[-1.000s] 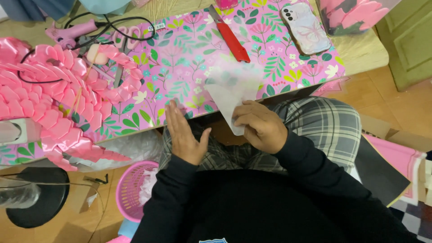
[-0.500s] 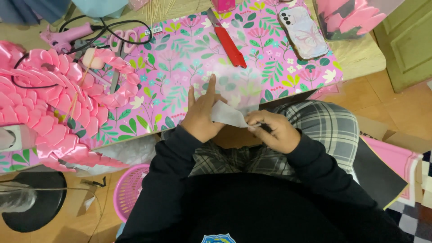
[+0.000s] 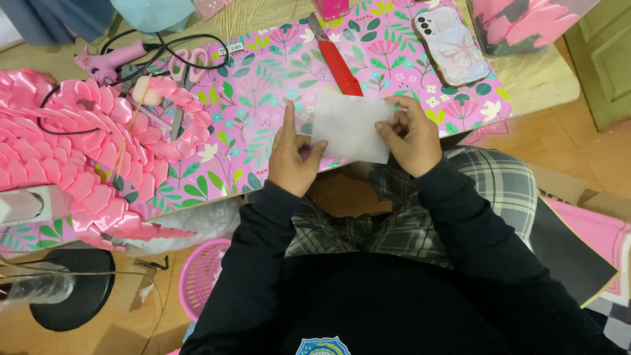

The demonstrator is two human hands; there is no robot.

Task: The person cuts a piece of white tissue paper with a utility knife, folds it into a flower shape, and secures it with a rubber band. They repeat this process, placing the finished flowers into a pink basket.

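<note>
Now unfolded flat vs. 0.5 s ago: white translucent sheet (rectangular), fingers of L hand & R hand pinching its sides.

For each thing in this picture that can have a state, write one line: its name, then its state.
White sheet: flat, held at both side edges.
Left hand: gripping the sheet.
Right hand: gripping the sheet.
Red utility knife: lying on the floral paper.
Phone: face down.
Pink scissors: lying flat.
</note>
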